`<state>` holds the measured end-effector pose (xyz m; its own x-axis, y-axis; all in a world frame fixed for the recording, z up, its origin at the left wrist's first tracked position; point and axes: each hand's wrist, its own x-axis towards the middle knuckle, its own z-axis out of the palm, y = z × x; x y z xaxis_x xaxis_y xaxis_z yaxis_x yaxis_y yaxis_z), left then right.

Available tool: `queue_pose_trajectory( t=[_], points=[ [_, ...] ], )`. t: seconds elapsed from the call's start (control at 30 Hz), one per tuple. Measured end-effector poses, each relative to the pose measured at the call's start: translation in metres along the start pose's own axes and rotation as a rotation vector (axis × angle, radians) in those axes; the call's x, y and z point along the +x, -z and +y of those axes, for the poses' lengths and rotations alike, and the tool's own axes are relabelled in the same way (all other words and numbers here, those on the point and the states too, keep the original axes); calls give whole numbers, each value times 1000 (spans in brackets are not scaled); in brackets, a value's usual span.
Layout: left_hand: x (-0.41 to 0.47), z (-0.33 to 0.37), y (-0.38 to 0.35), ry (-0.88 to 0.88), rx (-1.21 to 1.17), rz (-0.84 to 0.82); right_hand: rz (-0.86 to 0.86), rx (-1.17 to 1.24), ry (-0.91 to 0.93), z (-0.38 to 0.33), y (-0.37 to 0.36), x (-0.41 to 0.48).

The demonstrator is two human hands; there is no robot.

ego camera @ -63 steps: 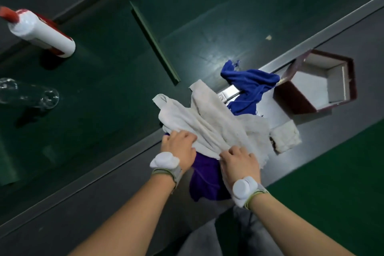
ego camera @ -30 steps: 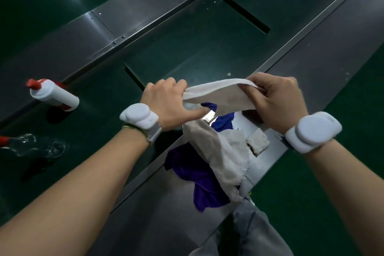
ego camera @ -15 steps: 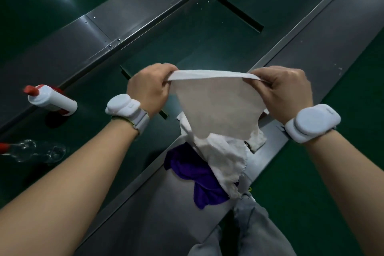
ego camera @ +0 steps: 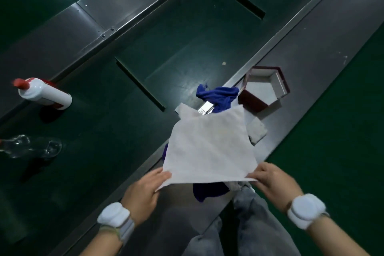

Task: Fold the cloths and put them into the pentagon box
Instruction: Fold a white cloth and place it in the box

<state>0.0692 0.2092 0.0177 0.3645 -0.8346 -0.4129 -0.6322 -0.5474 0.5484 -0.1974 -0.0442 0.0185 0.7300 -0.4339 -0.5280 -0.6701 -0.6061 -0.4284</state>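
White woven cloth (ego camera: 209,147), spread flat and held by its two near corners over a grey metal ledge (ego camera: 324,33).

Green conveyor belt (ego camera: 99,141), far left of the ledge. Dark red pentagon box with white lining (ego camera: 265,89), open, far right of the cloth, on the ledge. Blue cloths (ego camera: 220,95), bunched, partly under the white one. Left hand (ego camera: 143,191) and right hand (ego camera: 274,183), fingers pinched shut on the cloth's corners. White bottle with red cap (ego camera: 44,93), lying far left. Clear glass bottle (ego camera: 31,146), lying left. Small folded white cloth (ego camera: 257,131), near the box.
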Motion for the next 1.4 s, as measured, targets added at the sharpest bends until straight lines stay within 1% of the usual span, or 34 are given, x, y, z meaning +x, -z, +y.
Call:
queue_pose_trajectory(
  t=[0.1,0.13,0.17,0.2,0.33,0.4,0.43,0.5,0.53,0.6,0.63,0.7,0.77,0.83,0.9,1.0,1.07,1.17,1.23,1.27,1.33,1.37,1.4],
  points=[
    [-14,-13,-36,45,43,-154,-183,-26,-15,13,-45,0],
    [-13,-14,-43,66,51,-168,-211,-15,-26,16,-54,3],
    [-9,-15,-46,87,52,-141,-204,11,-52,17,-58,6],
    [-3,-14,-47,113,42,-90,-158,46,-96,18,-59,11],
    [46,-8,-38,245,-76,209,182,192,-243,21,-42,48],
    [83,-5,-38,294,-140,326,321,272,-305,26,-33,75],
    [96,-5,-31,302,-152,382,366,281,-312,23,-25,87],
    [130,-8,-37,320,-151,443,406,292,-317,33,-19,115],
    [142,-10,-39,329,-140,446,401,319,-307,35,-19,126],
    [159,-13,-44,399,-148,399,360,394,-306,37,-21,141],
    [163,-14,-47,469,-168,375,337,420,-341,40,-24,146],
    [161,-15,-56,633,-204,368,278,428,-469,46,-35,145],
    [147,-13,-70,763,-216,326,109,393,-589,53,-54,136],
    [133,-10,-84,837,-229,226,-47,346,-647,56,-72,127],
    [126,-8,-94,863,-262,211,-70,419,-702,58,-83,125],
    [126,-3,-99,889,-274,359,-78,602,-787,58,-86,126],
    [127,0,-98,873,-223,362,-63,727,-800,55,-87,127],
    [125,3,-94,843,-141,318,43,968,-863,46,-86,123],
    [124,2,-89,866,-159,331,148,1181,-916,41,-84,120],
    [124,2,-86,890,-188,355,204,1251,-935,39,-81,119],
    [121,6,-78,909,-270,448,290,1317,-940,33,-74,113],
    [120,13,-74,873,-306,517,301,1320,-909,29,-69,110],
    [121,22,-71,798,-320,582,292,1310,-850,26,-65,107]
  ],
)
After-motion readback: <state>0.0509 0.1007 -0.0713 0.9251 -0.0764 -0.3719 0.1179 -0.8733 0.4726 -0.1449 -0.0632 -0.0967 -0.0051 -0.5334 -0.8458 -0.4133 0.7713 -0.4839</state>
